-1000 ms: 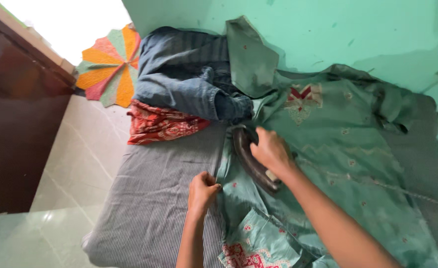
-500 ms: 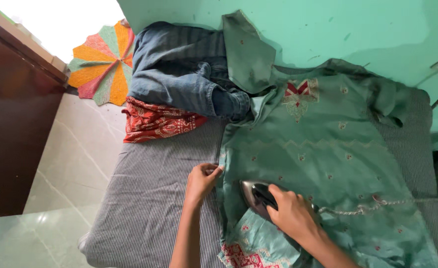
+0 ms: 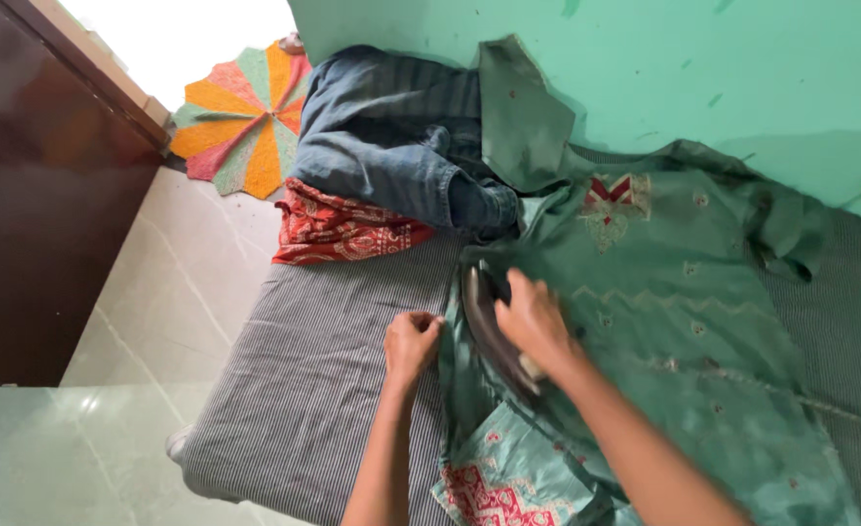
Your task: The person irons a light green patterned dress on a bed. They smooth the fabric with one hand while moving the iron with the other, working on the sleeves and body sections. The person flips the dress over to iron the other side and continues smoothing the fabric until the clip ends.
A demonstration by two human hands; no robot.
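While my right hand (image 3: 533,319) is closed on the one iron (image 3: 487,321), I press it on the green tunic (image 3: 684,321) near its left edge. My left hand (image 3: 411,344), at nine o'clock of the iron, pinches that edge. At twelve o'clock lie one pair of jeans (image 3: 391,156) and one red cloth (image 3: 343,229).

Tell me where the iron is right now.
In the head view the iron sits center frame under the right hand, on the green embroidered garment near its left edge, beside the left hand.
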